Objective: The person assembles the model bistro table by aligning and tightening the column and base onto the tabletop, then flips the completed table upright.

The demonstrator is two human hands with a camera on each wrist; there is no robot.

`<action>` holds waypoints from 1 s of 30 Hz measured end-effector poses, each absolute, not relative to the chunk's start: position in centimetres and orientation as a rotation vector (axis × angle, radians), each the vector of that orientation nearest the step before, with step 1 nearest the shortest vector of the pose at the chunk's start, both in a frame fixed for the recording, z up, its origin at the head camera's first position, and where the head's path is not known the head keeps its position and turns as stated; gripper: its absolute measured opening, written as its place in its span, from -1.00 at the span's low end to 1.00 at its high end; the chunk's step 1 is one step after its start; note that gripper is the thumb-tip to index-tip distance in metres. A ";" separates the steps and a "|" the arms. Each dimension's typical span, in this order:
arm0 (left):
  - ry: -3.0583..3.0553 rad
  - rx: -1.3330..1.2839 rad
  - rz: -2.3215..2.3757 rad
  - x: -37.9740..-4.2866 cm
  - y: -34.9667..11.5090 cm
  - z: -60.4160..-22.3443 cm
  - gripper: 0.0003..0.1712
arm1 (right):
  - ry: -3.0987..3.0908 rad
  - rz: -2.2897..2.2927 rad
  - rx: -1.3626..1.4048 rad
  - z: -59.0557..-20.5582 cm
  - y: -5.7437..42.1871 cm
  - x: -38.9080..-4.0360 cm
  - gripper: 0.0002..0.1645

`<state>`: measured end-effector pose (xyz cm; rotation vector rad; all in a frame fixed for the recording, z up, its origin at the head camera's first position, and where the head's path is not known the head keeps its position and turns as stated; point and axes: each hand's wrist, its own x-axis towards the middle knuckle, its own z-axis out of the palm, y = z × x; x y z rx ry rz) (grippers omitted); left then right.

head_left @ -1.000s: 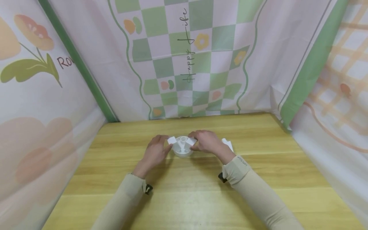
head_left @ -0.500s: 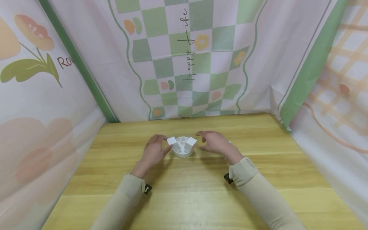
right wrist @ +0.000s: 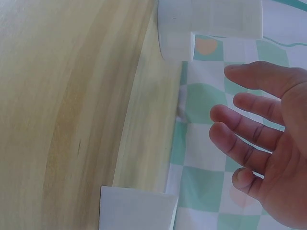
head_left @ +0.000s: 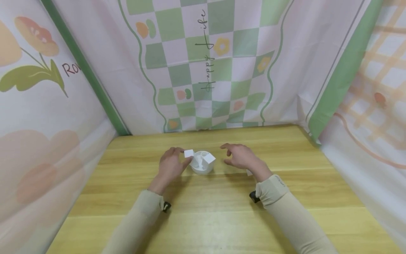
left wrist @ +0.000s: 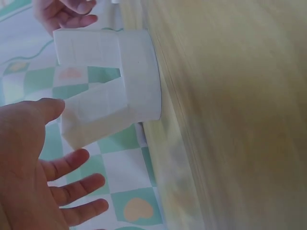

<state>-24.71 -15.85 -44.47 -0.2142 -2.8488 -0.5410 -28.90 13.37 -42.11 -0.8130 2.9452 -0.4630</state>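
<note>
A white round base (head_left: 203,171) like a shallow bowl sits on the wooden table, with a raised ring and ribs inside. Two white box-shaped pieces stand up from it, a left box piece (head_left: 189,153) and a right box piece (head_left: 208,158). My left hand (head_left: 170,164) pinches the left box piece between thumb and index finger; the other fingers are spread in the left wrist view. To the right of the base, my right hand (head_left: 241,157) hovers with relaxed, slightly bent fingers and holds nothing.
Another white piece (right wrist: 136,208) lies on the table, mostly hidden by the right wrist in the head view. The wooden table (head_left: 203,218) ends at a checkered curtain (head_left: 209,70) at the back. Printed curtains hang at both sides.
My right hand has let go of the right box piece and moved away to the right. The base has turned slightly, with the left box piece shifting back and the right one forward.
</note>
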 end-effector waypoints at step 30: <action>-2.855 -0.027 -0.453 -25.7 -14.6 -44.4 -0.34 | 2.969 -0.507 -0.724 -41.7 16.5 -27.9 -0.32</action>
